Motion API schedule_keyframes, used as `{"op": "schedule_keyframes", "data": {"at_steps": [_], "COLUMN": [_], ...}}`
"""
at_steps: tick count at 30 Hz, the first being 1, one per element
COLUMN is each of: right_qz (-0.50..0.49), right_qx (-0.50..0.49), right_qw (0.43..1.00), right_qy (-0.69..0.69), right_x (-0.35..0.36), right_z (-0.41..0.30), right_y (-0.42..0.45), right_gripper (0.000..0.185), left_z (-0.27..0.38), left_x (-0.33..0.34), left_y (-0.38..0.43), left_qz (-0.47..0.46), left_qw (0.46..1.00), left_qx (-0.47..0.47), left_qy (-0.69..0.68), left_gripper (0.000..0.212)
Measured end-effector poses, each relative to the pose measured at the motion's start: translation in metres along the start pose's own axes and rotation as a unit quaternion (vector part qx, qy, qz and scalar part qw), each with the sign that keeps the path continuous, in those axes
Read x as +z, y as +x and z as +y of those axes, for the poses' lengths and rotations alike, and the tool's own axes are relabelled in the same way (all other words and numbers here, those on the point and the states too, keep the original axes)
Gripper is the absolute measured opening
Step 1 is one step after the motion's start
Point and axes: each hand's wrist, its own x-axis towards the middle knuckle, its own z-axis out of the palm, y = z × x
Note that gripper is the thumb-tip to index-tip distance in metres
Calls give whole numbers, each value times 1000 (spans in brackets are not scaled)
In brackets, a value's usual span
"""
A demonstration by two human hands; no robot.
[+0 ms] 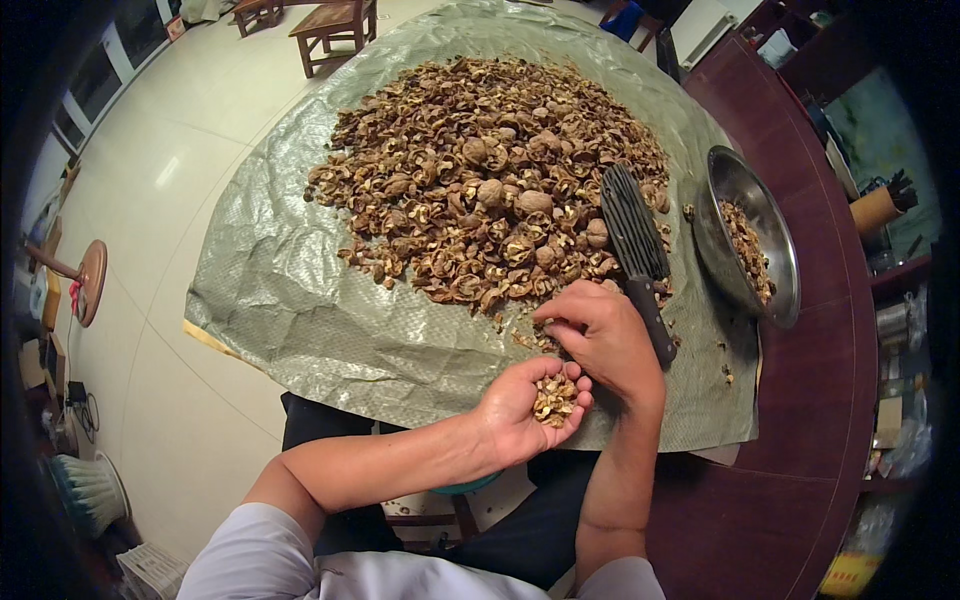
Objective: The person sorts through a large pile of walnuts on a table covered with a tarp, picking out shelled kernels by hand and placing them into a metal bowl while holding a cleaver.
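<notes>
My left hand (517,412) is cupped palm up, holding a small heap of walnut kernel pieces (555,401). Just above it, my right hand (600,330) reaches down with thumb and fingertips nearly together over walnut crumbs (529,337) on a woven plastic sheet (300,300). Whether a bit sits between those fingertips is hidden. Beyond both hands spreads a broad pile of cracked walnut shells (465,255), with several whole-looking walnuts (535,202) among them. Beside my right hand lies a broad, dark ridged tool with a riveted black handle (649,319), its blade resting against the pile.
A steel bowl (784,247) stands tilted to the right, with walnut pieces (746,251) inside. The sheet covers part of a dark red table (817,390). Cluttered shelves (896,277) line the right side. Wooden stools (330,34) stand on the tiled floor (172,225) beyond.
</notes>
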Motion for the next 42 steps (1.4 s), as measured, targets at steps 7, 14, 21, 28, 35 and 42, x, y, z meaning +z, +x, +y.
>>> {"op": "schedule_keyframes", "data": {"at_steps": [7,14,21,28,35,42], "right_qz": [34,-62,156,33,156,93], "right_qx": [53,35,38,52,59,85], "right_qw": [998,981,973,995,964,976], "right_qy": [-19,179,-164,-73,-209,-180], "right_x": [-5,-38,-8,-21,-2,-15], "right_z": [3,-14,6,6,3,-5], "right_y": [-2,-16,-1,-10,0,-9], "right_gripper": [11,19,25,20,24,11], "left_z": [0,6,4,2,-1,0], "left_x": [0,0,4,6,8,6], "left_y": [1,-1,3,3,6,4], "left_qz": [0,-12,-5,2,-3,-7], "left_qw": [1000,1000,1000,1000,1000,1000], "left_qx": [-1,-6,-14,-6,-20,-17], "left_qy": [1,-23,-11,2,0,-1], "left_gripper": [18,18,17,16,15,15]}}
